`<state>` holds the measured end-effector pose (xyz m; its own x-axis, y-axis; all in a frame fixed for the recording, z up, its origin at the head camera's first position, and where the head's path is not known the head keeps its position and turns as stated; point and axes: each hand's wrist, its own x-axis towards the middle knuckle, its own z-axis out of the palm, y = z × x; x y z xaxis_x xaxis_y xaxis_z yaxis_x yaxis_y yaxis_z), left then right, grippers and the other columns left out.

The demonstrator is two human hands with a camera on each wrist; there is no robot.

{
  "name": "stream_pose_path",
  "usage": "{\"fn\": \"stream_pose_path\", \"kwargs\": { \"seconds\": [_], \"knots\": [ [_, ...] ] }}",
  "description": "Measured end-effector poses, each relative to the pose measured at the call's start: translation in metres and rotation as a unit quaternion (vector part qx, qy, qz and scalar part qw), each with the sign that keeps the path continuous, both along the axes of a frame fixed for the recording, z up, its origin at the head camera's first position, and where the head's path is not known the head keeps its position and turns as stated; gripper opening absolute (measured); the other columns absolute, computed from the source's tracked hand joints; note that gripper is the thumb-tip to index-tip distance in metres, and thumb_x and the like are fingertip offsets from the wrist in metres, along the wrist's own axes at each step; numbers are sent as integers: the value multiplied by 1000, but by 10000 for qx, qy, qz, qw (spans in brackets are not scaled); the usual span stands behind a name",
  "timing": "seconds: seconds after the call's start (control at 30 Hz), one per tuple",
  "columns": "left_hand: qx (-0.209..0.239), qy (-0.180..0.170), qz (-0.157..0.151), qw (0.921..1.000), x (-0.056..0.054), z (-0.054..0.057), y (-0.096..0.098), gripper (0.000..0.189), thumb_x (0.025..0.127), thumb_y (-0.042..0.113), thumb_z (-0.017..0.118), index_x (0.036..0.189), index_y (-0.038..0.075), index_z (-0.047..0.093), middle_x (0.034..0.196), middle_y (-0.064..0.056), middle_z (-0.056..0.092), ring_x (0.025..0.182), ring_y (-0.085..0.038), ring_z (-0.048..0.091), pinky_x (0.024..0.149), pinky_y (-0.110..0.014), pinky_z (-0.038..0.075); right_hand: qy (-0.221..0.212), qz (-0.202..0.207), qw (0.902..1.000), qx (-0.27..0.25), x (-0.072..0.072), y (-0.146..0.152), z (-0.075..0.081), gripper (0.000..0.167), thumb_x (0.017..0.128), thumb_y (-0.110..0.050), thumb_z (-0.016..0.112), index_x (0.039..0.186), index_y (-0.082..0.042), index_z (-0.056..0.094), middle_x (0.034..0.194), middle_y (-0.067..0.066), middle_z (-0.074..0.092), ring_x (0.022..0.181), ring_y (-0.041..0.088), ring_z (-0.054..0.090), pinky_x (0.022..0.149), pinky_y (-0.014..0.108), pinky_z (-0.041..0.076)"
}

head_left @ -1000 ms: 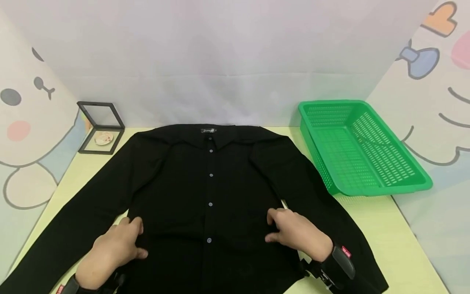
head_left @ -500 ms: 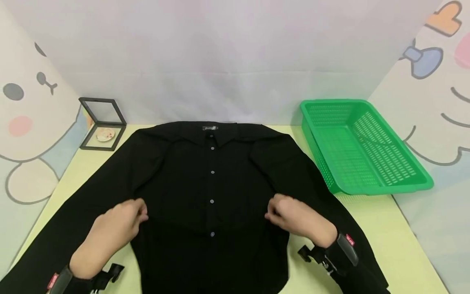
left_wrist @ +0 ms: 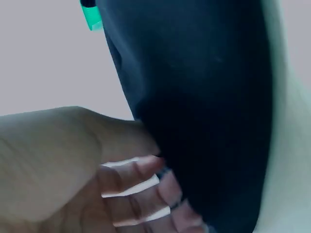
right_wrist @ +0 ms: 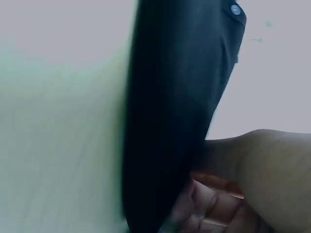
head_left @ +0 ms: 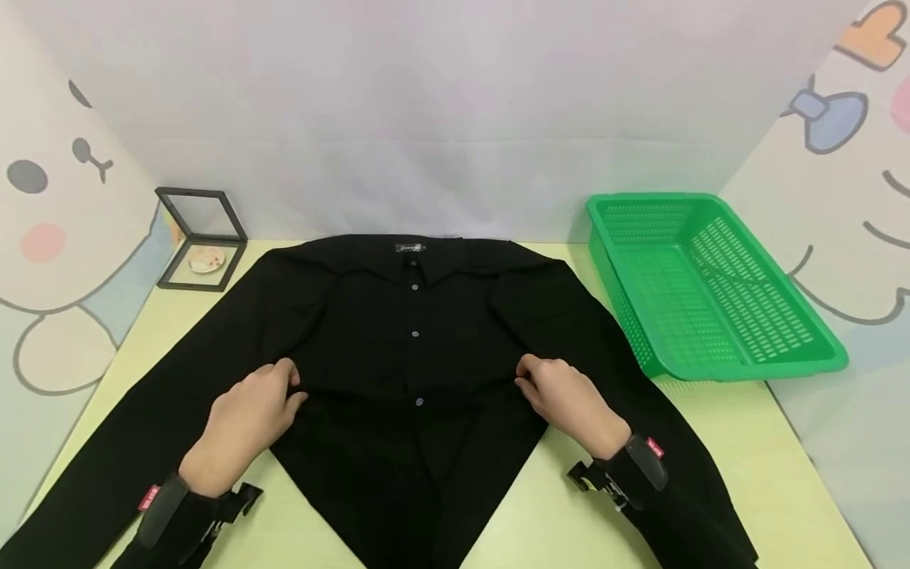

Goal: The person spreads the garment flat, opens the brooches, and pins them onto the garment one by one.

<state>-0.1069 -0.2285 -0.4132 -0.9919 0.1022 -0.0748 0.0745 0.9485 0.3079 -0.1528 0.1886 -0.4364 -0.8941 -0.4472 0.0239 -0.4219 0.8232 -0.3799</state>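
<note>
Evidently, the step in hand is raising the lower part of the black shirt, whose upper part lies button-side up on the worktop with the sleeves spread outward. The left hand pinches one side edge, the right hand the opposite one; between and below them the cloth sags, narrowing toward the near edge of the head view. The green basket stands just beside one sleeve. The next move seems to call for level, even tension from both grips, lest the cloth bunch.
</note>
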Motion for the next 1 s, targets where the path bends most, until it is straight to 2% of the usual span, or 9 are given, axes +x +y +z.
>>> {"fn": "stream_pose_path", "kwargs": {
  "seconds": [0.13,0.23,0.3,0.37,0.47,0.6,0.77,0.87,1.0],
  "knots": [
    [243,419,-641,9968,7,6,0,17,92,16,79,100,14,64,83,3,57,65,-11,52,54,-30,43,152,607,9965,-557,9,3,6,6,97,-8,72,98,-14,69,79,-8,59,64,-1,48,59,21,45],
    [370,589,-1621,9843,14,5,5,19,88,18,83,101,21,70,97,6,65,83,-13,62,68,-33,52,-107,1428,9863,-815,16,1,7,11,97,-7,72,105,-14,72,83,-10,62,66,-4,49,62,19,48],
    [419,419,-2216,9733,18,1,11,27,84,20,86,108,24,73,112,4,69,103,-20,66,84,-42,55,-533,1880,9777,-773,20,-2,5,19,98,-9,70,117,-11,71,78,-11,60,64,-5,47,62,18,46],
    [447,169,-2620,9639,22,-4,17,39,81,20,89,115,25,73,120,2,67,113,-27,63,93,-52,52,-949,2059,9721,-607,25,-5,2,27,100,-11,68,127,-10,67,70,-12,53,59,-6,44,59,17,43],
    [351,207,-2857,9575,25,-11,23,38,77,16,91,109,27,73,109,7,67,108,-24,63,97,-55,51,-1106,1858,9756,-382,30,-7,-1,24,100,-12,69,123,-11,66,64,-12,46,55,-5,41,56,17,40],
    [182,1327,-2735,9525,20,-11,20,30,76,7,90,90,26,71,85,11,61,84,-15,64,85,-44,56,-350,1118,9922,-433,27,-5,0,11,97,-12,73,106,-15,67,68,-12,52,56,-5,43,53,18,40],
    [272,2483,-1893,9496,3,1,9,23,78,5,87,90,16,71,84,3,66,71,-16,63,63,-36,53,675,128,9956,-639,13,0,7,12,96,-13,73,105,-10,66,72,-8,55,58,0,47,53,20,42],
    [253,2494,-1403,9578,-1,6,0,21,81,4,85,94,12,71,86,-1,67,70,-18,64,60,-35,50,830,-339,9943,-574,7,4,9,12,97,-12,72,106,-6,66,76,-3,56,62,5,49,55,23,43],
    [72,1399,-959,9855,3,10,-12,17,87,7,81,100,10,71,91,-6,68,73,-21,65,60,-34,49,545,-880,9942,-298,6,11,8,14,97,-13,72,107,-4,67,79,2,56,64,10,49,54,26,42]
  ]
}}
